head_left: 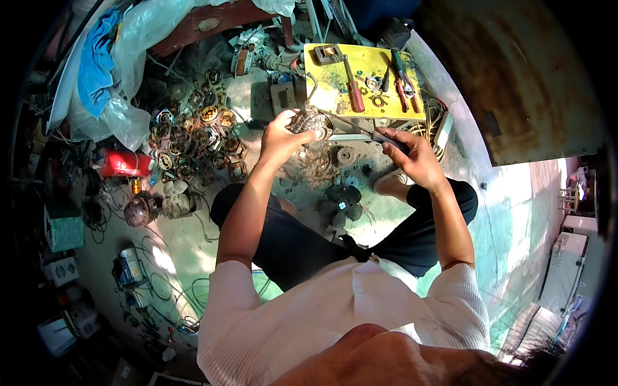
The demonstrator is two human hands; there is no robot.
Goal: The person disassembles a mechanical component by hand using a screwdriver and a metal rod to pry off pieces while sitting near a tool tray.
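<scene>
One dark-handled tool [394, 144] lies in the right hand [417, 157], whose grip is closed around the handle; its long axis runs across the view, the thin shaft pointing left and slightly away from the person, the handle end sloping back to the right. The left hand [282, 140] has its grip wrapped round one rounded, grimy metal motor part [312, 120], held in front of the person near the close edge of the yellow-topped desk [368, 56]. Which way the part's own axis points cannot be made out, nor whether the shaft touches it. On the desk are one red-handled screwdriver [355, 95], its handle toward the person and its shaft pointing away, one metal block [328, 55] at the far left corner, and one pair of pliers [399, 64] on the right. Two fan blades are on the floor: one dark [343, 202] between the legs, one pale [176, 199] to the left. Coil-wound parts [209, 114] heap there, too jumbled to count.
</scene>
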